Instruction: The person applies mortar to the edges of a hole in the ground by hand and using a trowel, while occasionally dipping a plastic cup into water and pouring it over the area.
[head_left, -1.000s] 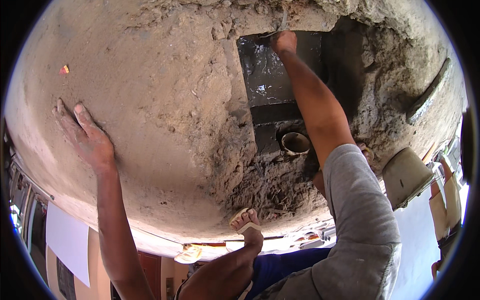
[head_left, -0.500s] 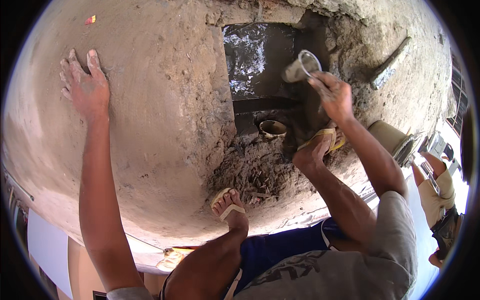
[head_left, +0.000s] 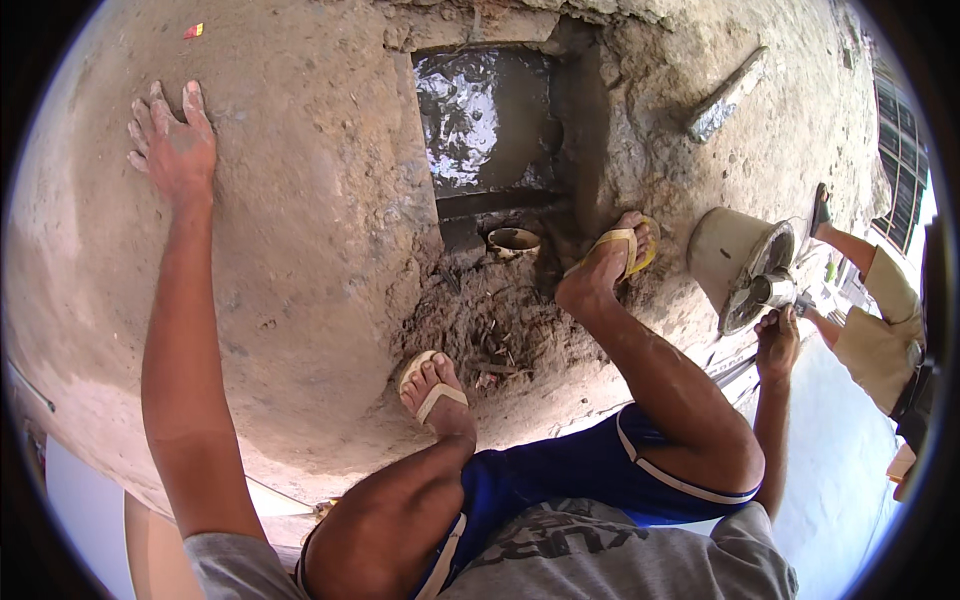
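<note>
My left hand [head_left: 178, 150] lies flat on the earthen ground with its fingers spread, smeared with grey mud. My right hand [head_left: 778, 342] grips a mud-coated cup [head_left: 774, 290] at the mouth of a grey bucket [head_left: 716, 258], which stands right of my sandalled foot. From here, how much the cup holds cannot be made out. Between the hands is a rectangular pit [head_left: 590, 130] with dark, shiny muddy water [head_left: 490, 120] in it. A round pipe opening [head_left: 514, 242] sits at the pit's near edge.
Lumpy wet soil [head_left: 480, 320] lies between my feet. A stone-like bar [head_left: 728, 95] rests on the ground right of the pit. At the right, another person in tan shorts [head_left: 880, 340] stands close to the bucket. A small red and yellow scrap [head_left: 194, 31] lies far left.
My right hand has swung the cup from above the pit right and toward me to the bucket. My left hand stays on the ground. The other person's leg has come closer to the bucket.
</note>
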